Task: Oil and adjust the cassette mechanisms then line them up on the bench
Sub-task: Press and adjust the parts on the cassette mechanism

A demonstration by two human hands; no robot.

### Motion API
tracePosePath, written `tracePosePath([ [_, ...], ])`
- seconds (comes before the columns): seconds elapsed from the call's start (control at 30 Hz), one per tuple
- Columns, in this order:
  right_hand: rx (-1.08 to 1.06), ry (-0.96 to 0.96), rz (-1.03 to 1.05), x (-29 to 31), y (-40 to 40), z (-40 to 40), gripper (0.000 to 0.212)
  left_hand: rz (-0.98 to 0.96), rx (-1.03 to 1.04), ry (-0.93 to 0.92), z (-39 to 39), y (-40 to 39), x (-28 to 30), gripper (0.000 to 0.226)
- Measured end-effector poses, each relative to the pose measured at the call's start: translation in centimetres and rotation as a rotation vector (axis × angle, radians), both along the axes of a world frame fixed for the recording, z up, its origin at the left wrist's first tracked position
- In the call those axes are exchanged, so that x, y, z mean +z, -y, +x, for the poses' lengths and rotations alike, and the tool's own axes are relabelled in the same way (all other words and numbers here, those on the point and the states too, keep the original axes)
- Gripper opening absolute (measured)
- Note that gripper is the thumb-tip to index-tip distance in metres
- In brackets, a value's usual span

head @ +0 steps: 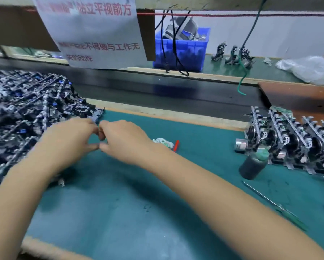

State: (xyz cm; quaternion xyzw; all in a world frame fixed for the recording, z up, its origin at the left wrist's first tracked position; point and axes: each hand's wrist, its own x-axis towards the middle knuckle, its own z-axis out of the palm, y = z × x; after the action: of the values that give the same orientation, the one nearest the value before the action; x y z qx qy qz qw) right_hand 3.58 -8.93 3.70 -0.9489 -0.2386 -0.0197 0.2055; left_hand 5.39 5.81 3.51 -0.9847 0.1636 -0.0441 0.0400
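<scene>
A big heap of dark cassette mechanisms [26,109] covers the left of the green mat [119,203]. One mechanism [99,115] juts out of the heap's right edge. My left hand [69,139] and my right hand [123,139] meet just in front of it, fingers curled, with index tips and thumb tips touching each other. Green mat shows through the gap between them, and blur hides whether they pinch anything. Several finished mechanisms [292,139] stand in a row at the right. A dark oil bottle [253,164] with a green cap stands before that row.
A thin metal tool with a green handle [273,205] lies at the right front. A red pen and a crumpled white scrap [168,144] lie mid-mat. A black conveyor belt [176,91] runs behind the mat, with a blue bin [181,51] and hanging cables beyond.
</scene>
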Motion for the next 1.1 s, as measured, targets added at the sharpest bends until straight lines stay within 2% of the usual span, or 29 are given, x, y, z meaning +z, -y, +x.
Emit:
tracePosePath([
  [0.07, 0.026, -0.064, 0.117, -0.7, -3.1, 0.7, 0.025, -0.109, 0.081, 0.099, 0.4, -2.9, 0.0, 0.038],
  [0.17, -0.029, -0.184, 0.334, -0.9, -6.8, 1.6, 0.023, -0.213, 0.328, 0.213, 0.3, -5.3, -1.0, 0.055],
  [0.33, -0.128, -0.296, 0.36, -1.2, -10.5, 3.8, 0.037, -0.199, 0.565, 0.146, -0.5, -6.5, -2.4, 0.025],
  [0.47, -0.151, -0.339, 0.303, -1.5, -11.6, 5.1, 0.033, -0.238, 0.555, 0.14, -1.0, -6.5, -2.6, 0.031],
  [0.6, -0.212, -0.348, 0.316, -1.3, -11.1, 5.3, 0.035, -0.27, 0.502, 0.069, -1.3, -5.8, -1.7, 0.034],
  [0.67, -0.199, -0.328, 0.289, -1.1, -10.4, 5.2, 0.028, -0.258, 0.461, 0.072, -1.8, -4.9, -1.2, 0.027],
  [0.73, -0.202, -0.314, 0.257, -0.8, -9.1, 4.9, 0.032, -0.249, 0.403, 0.063, -2.4, -4.0, -0.8, 0.02],
  [0.83, -0.23, -0.33, 0.244, -0.4, -6.4, 3.7, 0.026, -0.341, 0.279, -0.029, -3.4, -2.1, -0.1, 0.018],
  [0.93, -0.296, -0.261, 0.234, 0.4, -2.4, 1.9, 0.02, -0.453, 0.115, -0.115, -4.0, 0.7, 0.8, 0.028],
  [1.0, -0.351, -0.206, 0.281, 1.1, 0.9, 0.3, 0.025, -0.49, 0.009, -0.086, -4.3, 3.0, 1.5, 0.027],
  [1.1, -0.423, -0.222, 0.48, 1.9, 6.3, -2.6, 0.034, -0.52, -0.166, -0.038, -5.2, 6.9, 2.5, 0.029],
])
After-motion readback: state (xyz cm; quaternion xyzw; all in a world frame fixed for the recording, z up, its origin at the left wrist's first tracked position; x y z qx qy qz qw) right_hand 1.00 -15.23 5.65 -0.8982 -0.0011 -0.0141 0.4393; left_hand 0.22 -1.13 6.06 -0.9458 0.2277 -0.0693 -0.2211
